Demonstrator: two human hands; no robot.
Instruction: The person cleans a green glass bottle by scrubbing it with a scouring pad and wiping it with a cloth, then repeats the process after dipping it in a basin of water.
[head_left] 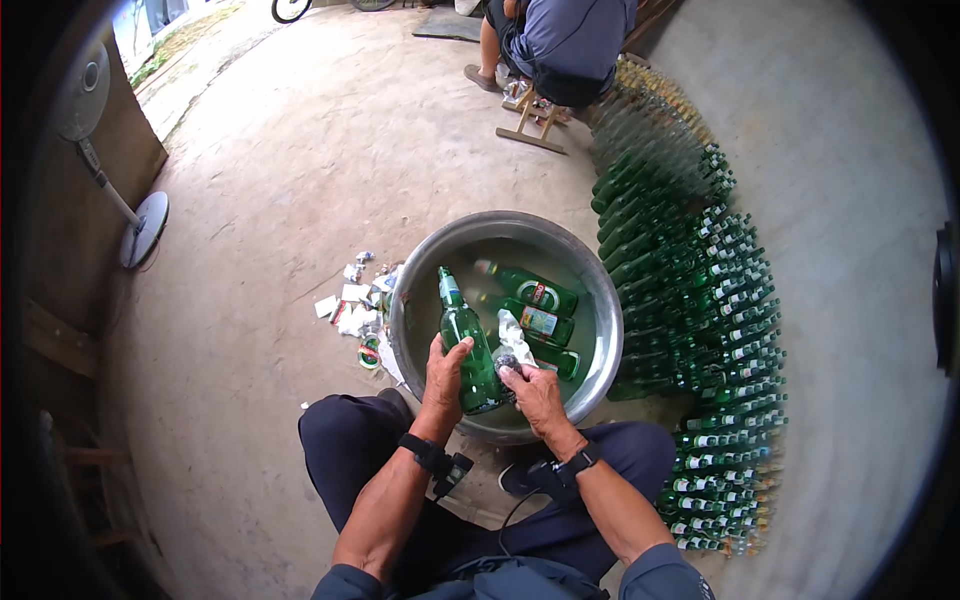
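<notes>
My left hand [444, 378] is wrapped round a green glass bottle [463, 335], tilted with its neck pointing away from me over the near left part of a metal basin [606, 330]. A silvery label remains on the bottle's neck, while its body looks bare. Close beside it, my right hand [535, 398] pinches a dark scouring pad [507, 361] together with a crumpled wet white label [513, 337]. Several labelled green bottles [537, 290] lie in the cloudy water of the basin, partly behind my right hand.
Peeled paper labels [355, 318] are heaped on the floor left of the basin. Rows of green bottles [725, 300] line the wall at right. Another person [570, 45] sits on a wooden stool [535, 125] at the back. A standing fan [145, 228] is at far left.
</notes>
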